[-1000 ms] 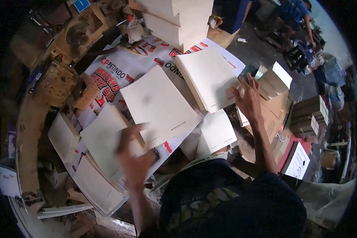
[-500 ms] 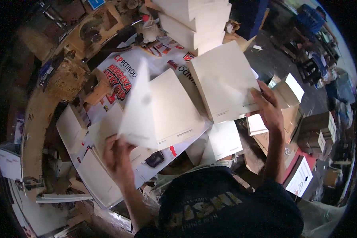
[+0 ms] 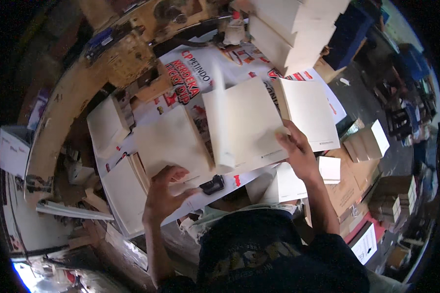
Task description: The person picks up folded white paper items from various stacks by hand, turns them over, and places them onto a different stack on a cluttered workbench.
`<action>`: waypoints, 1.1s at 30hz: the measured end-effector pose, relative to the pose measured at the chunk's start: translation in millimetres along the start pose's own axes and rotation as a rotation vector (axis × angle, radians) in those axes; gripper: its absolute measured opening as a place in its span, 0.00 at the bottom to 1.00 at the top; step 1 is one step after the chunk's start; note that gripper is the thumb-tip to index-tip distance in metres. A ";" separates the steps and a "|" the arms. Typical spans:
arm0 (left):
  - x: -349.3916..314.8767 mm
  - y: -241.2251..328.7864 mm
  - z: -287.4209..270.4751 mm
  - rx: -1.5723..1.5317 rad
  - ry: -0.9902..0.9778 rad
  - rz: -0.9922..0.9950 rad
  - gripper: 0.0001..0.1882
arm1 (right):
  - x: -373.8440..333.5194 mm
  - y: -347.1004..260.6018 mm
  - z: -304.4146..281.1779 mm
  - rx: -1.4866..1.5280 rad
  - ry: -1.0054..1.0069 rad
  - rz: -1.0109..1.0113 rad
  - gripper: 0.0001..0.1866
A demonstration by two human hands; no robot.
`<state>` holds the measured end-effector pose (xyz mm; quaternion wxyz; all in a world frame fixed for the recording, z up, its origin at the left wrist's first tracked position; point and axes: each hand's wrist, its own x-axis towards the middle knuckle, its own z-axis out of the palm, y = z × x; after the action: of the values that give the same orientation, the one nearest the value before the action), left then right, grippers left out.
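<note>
- Right hand [image 3: 299, 152] lies at the lower right corner of the middle stack [image 3: 256, 124], fingers bent over it; whether they pinch any paper cannot be told.
- Left hand [image 3: 167, 193] is at the near edge of the left stack [image 3: 167, 139], thumb and fingers spread apart, hiding a bit of that edge.
- Middle stack: cream paper, lying tilted on the printed banner [image 3: 190, 97], between the left stack and the right stack [image 3: 310, 110].
- A blurred pale sheet [image 3: 221, 115] stands nearly on edge above the middle stack, covering a strip toward its left side.
- A small black object [image 3: 212, 185] rests on the banner, just beyond the left hand's thumb; its kind is unclear.
- Another stack [image 3: 124, 193] sits nearest the left forearm, with a pale block of paper [image 3: 107, 127] behind it.
- A tall pile of paper [image 3: 298, 36] rises behind, blocking the view past the banner's far edge.
- Folded white paper [image 3: 288, 183] is close to the right forearm.
- Farther right are flat cardboard [image 3: 344, 195] and brown bundles [image 3: 391, 198].
- Wooden furniture [image 3: 127, 58] curves along the left.
</note>
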<state>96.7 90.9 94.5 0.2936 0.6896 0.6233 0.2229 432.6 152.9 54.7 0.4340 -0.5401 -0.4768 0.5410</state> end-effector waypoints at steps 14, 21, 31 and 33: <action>-60.8 -78.5 -19.4 -1.052 0.900 0.044 0.18 | 16.3 -11.3 30.1 -0.070 -0.098 -0.122 0.33; -25.7 -62.5 -22.3 -0.193 0.581 -0.382 0.27 | -2.8 -26.3 140.4 -0.040 -0.309 -0.323 0.28; -64.9 42.7 -55.5 -0.460 0.461 -0.293 0.33 | -17.0 -23.6 151.2 0.290 -0.720 -0.330 0.32; -55.9 54.3 -42.5 -0.378 0.495 -0.224 0.34 | -28.1 -43.8 123.6 0.256 -0.677 -0.323 0.32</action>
<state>100.7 38.3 165.7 0.2790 0.4750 0.6952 0.4618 308.4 126.8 98.0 0.3957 -0.1909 -0.6002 0.6684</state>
